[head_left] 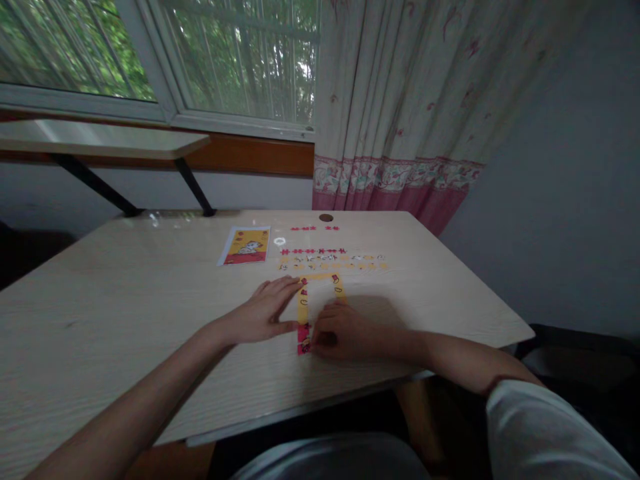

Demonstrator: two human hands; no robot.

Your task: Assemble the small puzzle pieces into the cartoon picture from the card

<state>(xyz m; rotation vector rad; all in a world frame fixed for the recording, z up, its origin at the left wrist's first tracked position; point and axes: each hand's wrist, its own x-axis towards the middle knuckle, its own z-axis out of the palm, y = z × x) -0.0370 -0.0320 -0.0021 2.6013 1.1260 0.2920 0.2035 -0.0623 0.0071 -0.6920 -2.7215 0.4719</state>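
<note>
A partly built jigsaw frame of yellow and red pieces (303, 308) lies on the pale wooden table (125, 313). My left hand (267, 310) rests flat with fingers stretched out, touching the left side of the frame's upright strip. My right hand (345, 330) is curled beside that strip, its fingers pinched near the red piece (303, 339) at the strip's lower end. What they hold is hidden. The frame's top edge (320, 276) and a short right strip (338, 285) show between the hands.
Rows of loose yellow and red puzzle pieces (333, 260) lie beyond the frame, more red ones (314, 229) farther back. A yellow and red picture card (245, 245) lies at the left. A cable hole (326, 217) marks the table's far edge. Curtain (400, 100) and window behind.
</note>
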